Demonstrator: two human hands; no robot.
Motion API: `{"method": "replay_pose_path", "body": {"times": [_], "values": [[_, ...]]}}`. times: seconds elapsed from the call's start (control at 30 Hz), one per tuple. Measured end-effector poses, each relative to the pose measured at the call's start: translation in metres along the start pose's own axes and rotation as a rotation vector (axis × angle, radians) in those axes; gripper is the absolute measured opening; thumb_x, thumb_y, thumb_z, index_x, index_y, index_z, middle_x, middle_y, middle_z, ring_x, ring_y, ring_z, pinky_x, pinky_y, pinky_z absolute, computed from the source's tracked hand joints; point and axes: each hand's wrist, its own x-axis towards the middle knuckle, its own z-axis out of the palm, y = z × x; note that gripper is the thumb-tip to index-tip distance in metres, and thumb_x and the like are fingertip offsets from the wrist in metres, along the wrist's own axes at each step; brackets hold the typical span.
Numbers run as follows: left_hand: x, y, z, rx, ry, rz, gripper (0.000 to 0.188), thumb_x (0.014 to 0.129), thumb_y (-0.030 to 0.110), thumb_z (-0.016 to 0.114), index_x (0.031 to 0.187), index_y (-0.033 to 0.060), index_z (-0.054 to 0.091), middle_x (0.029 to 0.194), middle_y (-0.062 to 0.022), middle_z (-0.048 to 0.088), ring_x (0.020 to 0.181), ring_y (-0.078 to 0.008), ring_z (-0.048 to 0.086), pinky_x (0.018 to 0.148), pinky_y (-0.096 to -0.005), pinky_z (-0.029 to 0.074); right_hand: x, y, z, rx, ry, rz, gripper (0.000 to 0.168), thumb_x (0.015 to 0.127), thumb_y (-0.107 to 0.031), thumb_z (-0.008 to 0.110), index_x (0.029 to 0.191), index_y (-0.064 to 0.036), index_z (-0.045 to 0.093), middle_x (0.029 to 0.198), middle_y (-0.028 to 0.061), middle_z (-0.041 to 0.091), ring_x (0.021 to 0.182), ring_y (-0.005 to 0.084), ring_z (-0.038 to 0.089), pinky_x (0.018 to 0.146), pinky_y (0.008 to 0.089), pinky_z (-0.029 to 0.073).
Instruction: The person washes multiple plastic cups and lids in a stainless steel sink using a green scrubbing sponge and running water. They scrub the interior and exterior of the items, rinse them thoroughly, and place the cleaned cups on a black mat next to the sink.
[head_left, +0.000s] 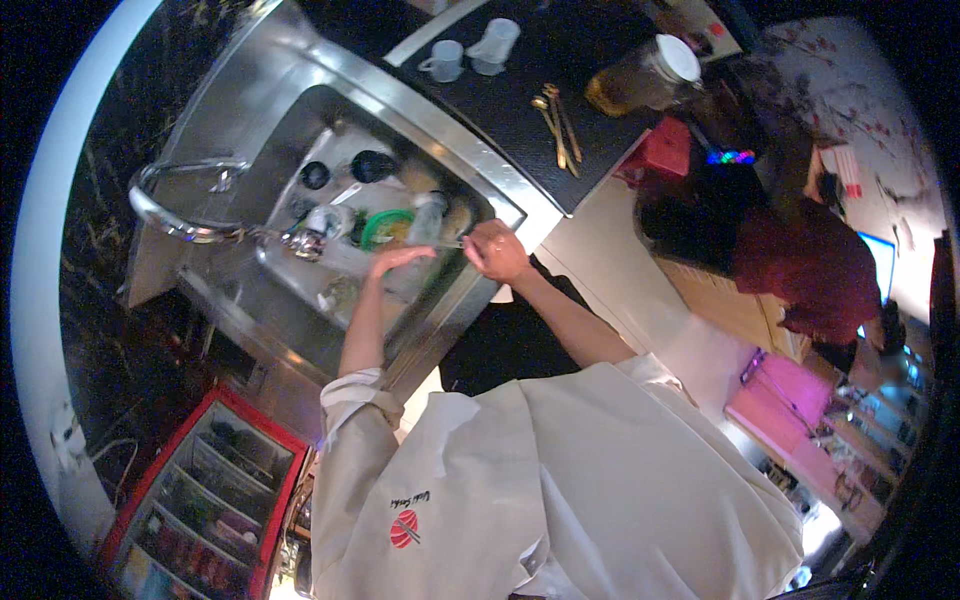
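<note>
Over a steel sink basin (341, 292), my right hand (496, 251) is closed around one end of a thin, light-coloured utensil (446, 244), whose kind I cannot tell. My left hand (401, 259) is stretched out flat by the utensil's other end; whether it touches it is unclear. Below and beyond the hands, the basin holds a green round container (388, 229), a clear bottle-like container (427, 217), a white cup-like item (330, 221) and dark round items (373, 166). A chrome faucet (184, 225) reaches over the basin from the left, its spray head near the white item.
Two translucent cups (446, 61), gold-coloured utensils (559, 135) and a large jar with a white lid (637, 79) stand or lie on the dark counter. A red-framed glass-doored fridge (206, 495) is at lower left. A person in dark red (806, 270) is at the right.
</note>
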Motion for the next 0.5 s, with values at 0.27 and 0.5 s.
{"method": "replay_pose_path", "body": {"times": [0.27,0.5], "values": [[-0.047,0.030,0.012,-0.665,-0.003,-0.138,0.063,0.089,0.051,0.060,0.140,0.0159,0.049,0.129,-0.0091,0.054,0.097,-0.0210,0.059,0.080,-0.0392,0.051,0.004,-0.005,-0.010,-0.021,0.007,0.065,0.020,0.084,-0.014,0.065,0.069,-0.001,0.063,0.071,0.0135,0.060,0.071,0.0314,0.060,0.074,0.0402,0.050],[-0.080,0.005,0.036,-0.824,0.350,0.006,0.065,0.081,0.042,0.075,0.129,0.0067,0.050,0.114,-0.0068,0.058,0.094,-0.0230,0.064,0.085,-0.0409,0.052,0.001,-0.005,-0.006,-0.048,-0.019,0.072,0.022,0.086,-0.017,0.064,0.069,-0.003,0.063,0.072,0.0125,0.059,0.073,0.0307,0.060,0.075,0.0398,0.049]]}}
